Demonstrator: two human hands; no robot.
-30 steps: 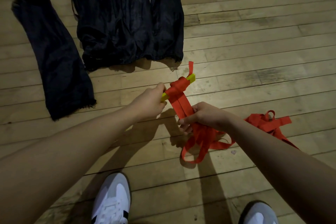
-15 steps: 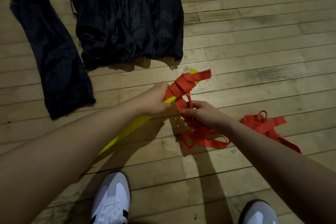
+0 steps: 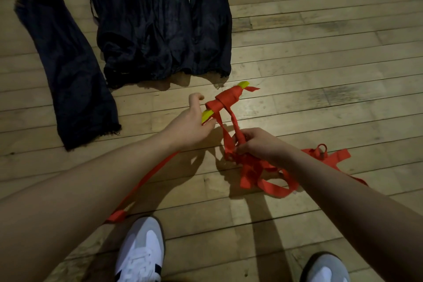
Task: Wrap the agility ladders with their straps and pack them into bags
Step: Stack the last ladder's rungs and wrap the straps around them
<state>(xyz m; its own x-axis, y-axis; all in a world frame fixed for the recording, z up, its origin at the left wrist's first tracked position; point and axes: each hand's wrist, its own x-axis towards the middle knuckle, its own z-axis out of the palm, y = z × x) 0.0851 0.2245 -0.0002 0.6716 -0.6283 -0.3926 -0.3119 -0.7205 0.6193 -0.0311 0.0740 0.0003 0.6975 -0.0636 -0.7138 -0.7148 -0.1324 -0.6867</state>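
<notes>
The agility ladder's yellow rungs [image 3: 243,84] are stacked in a bundle held above the floor, with the red strap [image 3: 225,101] wound round its middle. My left hand [image 3: 192,121] grips the near end of the bundle. Two strap lengths run down from the wrap into my right hand [image 3: 256,142], which grips them. Below that hand more red strap [image 3: 263,178] lies tangled on the floor and trails off to the right. One long strap [image 3: 142,185] runs under my left forearm to a yellow-tipped end by my shoe. Black bags [image 3: 158,20] lie flat beyond.
A separate black bag [image 3: 68,64] lies on the wooden plank floor [image 3: 320,52] at the left. My two white and grey shoes [image 3: 142,252] stand at the bottom of the view. Bare floor stretches to the right.
The bundle has tilted so its far end points up and right, and the wrap sits tighter. My right hand has dropped lower and to the right with the straps.
</notes>
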